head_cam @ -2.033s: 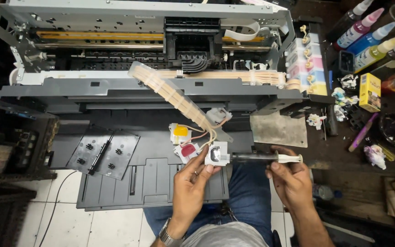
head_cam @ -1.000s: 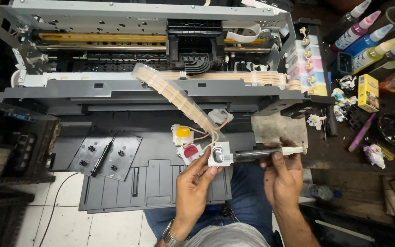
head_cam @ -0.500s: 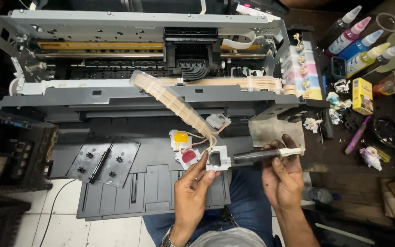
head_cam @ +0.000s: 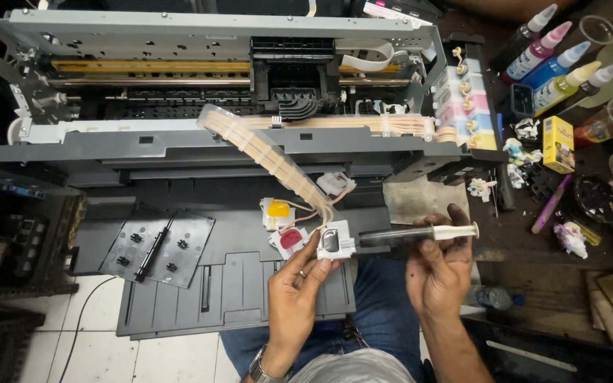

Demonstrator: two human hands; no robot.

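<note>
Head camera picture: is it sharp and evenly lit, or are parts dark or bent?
Head view: sharp and bright over the opened printer and both hands; left edge and lower right corner fall into shadow; the printer's long edges bow slightly, a wide-lens effect; mild glare on the white floor tiles.

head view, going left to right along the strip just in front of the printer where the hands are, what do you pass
grey plate with black clips → yellow damper → white damper in left hand → syringe in right hand → pink pen

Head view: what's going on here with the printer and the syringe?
A person sits before an opened printer. The left hand holds a small white cartridge fed by a ribbon of tubes. The right hand holds a syringe pressed into the cartridge's side. Yellow and red cartridges lie beside it.
</note>
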